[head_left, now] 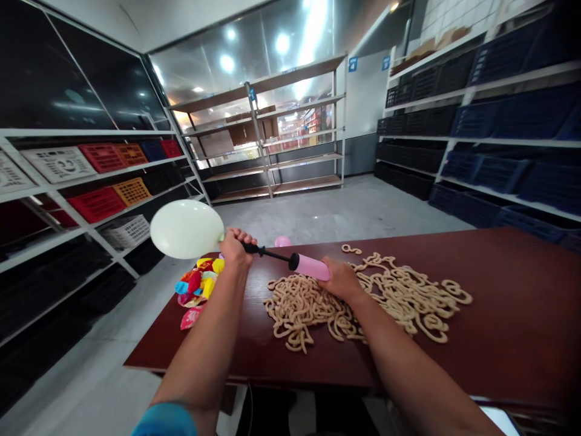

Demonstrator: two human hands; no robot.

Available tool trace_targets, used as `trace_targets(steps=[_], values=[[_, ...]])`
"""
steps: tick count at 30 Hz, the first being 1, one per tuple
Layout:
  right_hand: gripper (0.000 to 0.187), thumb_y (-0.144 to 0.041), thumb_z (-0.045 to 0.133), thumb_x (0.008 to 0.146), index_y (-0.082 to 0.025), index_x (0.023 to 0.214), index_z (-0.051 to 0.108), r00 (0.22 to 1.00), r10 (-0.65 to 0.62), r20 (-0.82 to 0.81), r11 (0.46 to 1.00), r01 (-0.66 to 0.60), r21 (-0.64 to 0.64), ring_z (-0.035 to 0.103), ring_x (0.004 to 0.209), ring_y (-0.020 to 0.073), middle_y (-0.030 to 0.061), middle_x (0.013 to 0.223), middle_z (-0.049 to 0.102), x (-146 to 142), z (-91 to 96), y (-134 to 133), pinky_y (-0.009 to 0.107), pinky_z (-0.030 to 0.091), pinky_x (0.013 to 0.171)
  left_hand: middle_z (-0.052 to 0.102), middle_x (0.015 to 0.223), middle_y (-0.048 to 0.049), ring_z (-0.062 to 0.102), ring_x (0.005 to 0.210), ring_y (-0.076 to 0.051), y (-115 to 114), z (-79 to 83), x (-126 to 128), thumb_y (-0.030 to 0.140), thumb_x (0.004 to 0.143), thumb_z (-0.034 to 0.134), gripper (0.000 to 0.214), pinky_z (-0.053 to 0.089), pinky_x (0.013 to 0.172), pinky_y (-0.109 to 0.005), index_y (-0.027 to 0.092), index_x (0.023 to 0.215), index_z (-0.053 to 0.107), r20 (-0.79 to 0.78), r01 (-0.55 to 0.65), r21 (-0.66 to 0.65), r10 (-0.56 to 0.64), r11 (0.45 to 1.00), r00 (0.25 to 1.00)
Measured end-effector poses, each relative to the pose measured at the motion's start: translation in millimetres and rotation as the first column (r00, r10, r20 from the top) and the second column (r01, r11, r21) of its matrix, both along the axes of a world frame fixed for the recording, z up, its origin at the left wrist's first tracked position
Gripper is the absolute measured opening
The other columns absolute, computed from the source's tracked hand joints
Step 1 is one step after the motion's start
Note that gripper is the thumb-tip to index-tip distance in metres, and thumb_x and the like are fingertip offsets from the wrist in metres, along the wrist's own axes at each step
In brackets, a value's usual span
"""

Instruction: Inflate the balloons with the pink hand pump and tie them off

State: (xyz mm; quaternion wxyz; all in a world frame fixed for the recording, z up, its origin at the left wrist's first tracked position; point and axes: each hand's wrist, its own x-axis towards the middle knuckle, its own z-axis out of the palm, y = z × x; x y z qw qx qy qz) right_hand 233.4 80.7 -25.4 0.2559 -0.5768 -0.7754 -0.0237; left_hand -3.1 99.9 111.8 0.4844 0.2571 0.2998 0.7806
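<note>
My left hand point(236, 247) is closed around the black end of a balloon pump, right at the neck of a pale, inflated balloon point(187, 229). The balloon sticks out to the left, above the table's far left corner. My right hand point(340, 278) wraps round the pink barrel of the balloon pump point(311, 267). Between my hands the black rod is pulled part way out. Below and around my right hand lies a heap of tan, curled, cord-like pieces point(299, 309). Colourful crumpled wrappers or deflated balloons point(200, 283) lie beside my left forearm; which they are, I cannot tell.
The dark red table point(508, 303) spans the front. A pink round thing point(282, 241) shows past its far edge. White shelves with coloured crates point(102, 157) stand left, a metal rack point(299, 139) at the back, and shelves with dark blue crates point(488, 172) right.
</note>
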Motion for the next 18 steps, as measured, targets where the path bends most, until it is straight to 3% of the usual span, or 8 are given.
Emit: trace_targets(steps=[5,8,11,18], values=[[0.032,-0.035,0.061,0.065,-0.019,0.091,0.051,0.999,0.045,0.013,0.999,-0.045,0.018,0.056,0.076,0.0193,0.0048,0.083,0.062,-4,-0.7,-5,0.027,0.032,0.066,0.022,0.045,0.0084,0.031,0.035,-0.006,-1,-44.3,39,0.014,0.064,0.042,0.015,0.031,0.042,-0.021,0.019,0.058,0.029,0.029,0.052,-0.044,-0.051,0.998,0.998],[0.032,-0.033,0.06,0.066,-0.019,0.093,0.052,0.998,0.061,-0.002,0.998,-0.061,0.018,0.056,0.075,0.0188,0.0048,0.083,0.062,-8,-0.5,-6,0.027,0.033,0.067,0.024,0.045,0.0082,0.033,0.036,-0.006,-1,-51.6,48,0.015,0.064,0.042,0.015,0.032,0.043,-0.021,0.019,0.058,0.029,0.024,0.074,-0.05,-0.073,0.996,0.997],[0.032,-0.035,0.059,0.067,-0.019,0.095,0.052,0.997,0.069,-0.026,0.997,-0.068,0.027,0.056,0.076,0.0186,0.0047,0.084,0.062,-9,2.0,-7,0.027,0.033,0.068,0.024,0.044,0.0078,0.032,0.035,-0.007,-2,-37.8,40,0.014,0.065,0.04,0.014,0.032,0.042,-0.022,0.019,0.058,0.029,0.026,0.081,-0.076,-0.079,0.994,0.997],[0.033,-0.029,0.061,0.066,-0.02,0.097,0.052,0.995,0.031,-0.098,0.999,-0.026,0.047,0.055,0.081,0.0184,0.0036,0.086,0.062,0,7.1,-3,0.027,0.033,0.071,0.022,0.044,0.0074,0.028,0.034,-0.007,0,31.2,-15,0.01,0.062,0.038,0.015,0.03,0.04,-0.022,0.019,0.057,0.028,-0.051,0.052,0.038,-0.05,0.998,0.997]])
